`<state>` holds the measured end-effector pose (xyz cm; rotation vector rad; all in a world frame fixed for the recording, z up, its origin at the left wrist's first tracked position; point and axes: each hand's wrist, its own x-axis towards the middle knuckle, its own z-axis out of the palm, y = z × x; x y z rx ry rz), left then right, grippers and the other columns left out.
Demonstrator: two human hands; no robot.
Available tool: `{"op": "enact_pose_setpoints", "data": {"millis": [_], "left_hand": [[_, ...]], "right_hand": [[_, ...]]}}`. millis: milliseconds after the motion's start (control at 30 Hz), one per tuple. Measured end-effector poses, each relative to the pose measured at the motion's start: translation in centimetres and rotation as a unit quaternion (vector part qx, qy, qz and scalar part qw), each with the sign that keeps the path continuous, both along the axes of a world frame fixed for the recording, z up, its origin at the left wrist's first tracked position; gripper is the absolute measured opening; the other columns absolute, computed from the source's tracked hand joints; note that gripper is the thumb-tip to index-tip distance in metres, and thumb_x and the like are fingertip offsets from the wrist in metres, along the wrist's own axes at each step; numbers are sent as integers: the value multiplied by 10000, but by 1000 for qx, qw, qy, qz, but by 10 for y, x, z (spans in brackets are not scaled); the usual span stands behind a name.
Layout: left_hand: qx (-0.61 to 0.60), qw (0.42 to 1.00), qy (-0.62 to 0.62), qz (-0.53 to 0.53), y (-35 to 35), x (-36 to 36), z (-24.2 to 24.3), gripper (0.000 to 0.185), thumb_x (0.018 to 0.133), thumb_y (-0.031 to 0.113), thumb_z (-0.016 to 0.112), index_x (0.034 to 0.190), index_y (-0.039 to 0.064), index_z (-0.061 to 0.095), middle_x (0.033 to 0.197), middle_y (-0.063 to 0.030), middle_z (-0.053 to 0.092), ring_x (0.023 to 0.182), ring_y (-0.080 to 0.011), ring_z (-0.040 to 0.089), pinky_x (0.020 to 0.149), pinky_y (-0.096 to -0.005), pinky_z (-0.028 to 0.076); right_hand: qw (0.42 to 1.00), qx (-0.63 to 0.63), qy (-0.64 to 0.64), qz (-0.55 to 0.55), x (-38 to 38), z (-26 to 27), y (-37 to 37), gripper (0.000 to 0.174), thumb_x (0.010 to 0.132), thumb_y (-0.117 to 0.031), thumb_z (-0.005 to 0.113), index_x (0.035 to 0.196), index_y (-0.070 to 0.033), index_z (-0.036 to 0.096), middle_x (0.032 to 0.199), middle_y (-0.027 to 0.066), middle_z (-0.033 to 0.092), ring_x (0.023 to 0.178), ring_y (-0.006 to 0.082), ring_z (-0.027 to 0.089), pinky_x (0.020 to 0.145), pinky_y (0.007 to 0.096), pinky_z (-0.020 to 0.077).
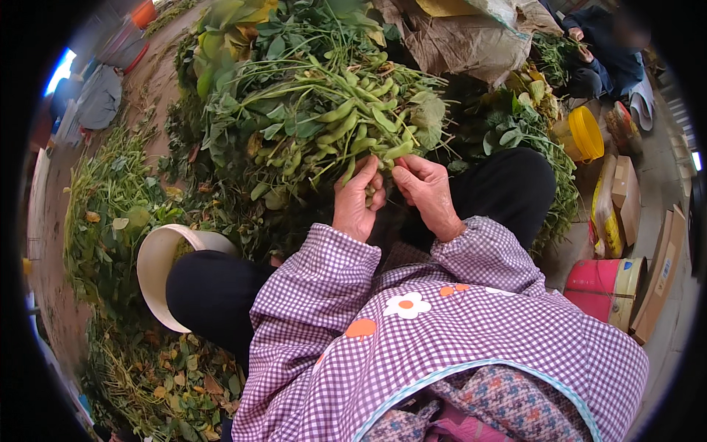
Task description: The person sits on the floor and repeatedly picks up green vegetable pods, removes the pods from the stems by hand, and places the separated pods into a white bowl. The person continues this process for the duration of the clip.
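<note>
A heap of green soybean plants (309, 110) with leaves, stems and plump pods lies before me. My left hand (360, 199) is at the near edge of the pods, thumb and forefinger pinched together, with some green pods (370, 194) held in its curled fingers. Close beside it, my right hand (425, 190) has its thumb and forefinger at the lower end of a green pod (399, 150). The fingertips of the two hands almost meet. Whether the right palm holds anything is hidden.
A white bucket (152, 276) stands by my left knee, amid more stalks and leaves. On the right are a yellow bucket (586, 134), a red and cream tin (594, 287) and cardboard pieces (660, 276). A co-worker (607, 50) holds plants at upper right, beyond a woven sack (453, 41).
</note>
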<state>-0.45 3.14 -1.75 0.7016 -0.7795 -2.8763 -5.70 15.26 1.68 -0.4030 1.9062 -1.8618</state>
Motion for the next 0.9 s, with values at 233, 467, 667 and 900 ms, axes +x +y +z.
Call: {"op": "enact_pose_setpoints", "data": {"millis": [233, 467, 667, 900], "left_hand": [[3, 998, -26, 49, 2, 1, 9, 105, 866, 123, 602, 940, 49, 609, 741, -5, 589, 505, -86, 500, 400, -173, 333], [5, 996, -27, 87, 6, 0, 8, 70, 813, 60, 607, 854, 7, 626, 660, -36, 589, 440, -115, 516, 354, -208, 310], [-12, 993, -69, 97, 7, -4, 11, 58, 806, 114, 572, 789, 59, 583, 650, -8, 561, 431, -115, 486, 363, -219, 307], [44, 993, -89, 71, 0, -5, 6, 67, 803, 99, 539, 754, 60, 562, 604, -17, 535, 442, -112, 489, 354, -223, 288]], "right_hand": [[992, 30, 112, -54, 8, -8, -11, 141, 781, -37, 658, 893, 44, 626, 726, 7, 614, 652, 39, 526, 573, 198, 443], [990, -5, 129, -59, 5, -21, -14, 72, 780, -3, 639, 842, 33, 628, 670, 2, 596, 602, 39, 508, 527, 202, 418], [975, 53, 207, -57, 9, -16, -19, 86, 790, 17, 620, 873, 31, 641, 660, 34, 620, 583, 62, 560, 502, 217, 440], [994, 9, 109, -18, 7, -22, -24, 85, 815, 24, 594, 892, 50, 620, 690, 48, 618, 575, 92, 592, 474, 239, 496]]}}
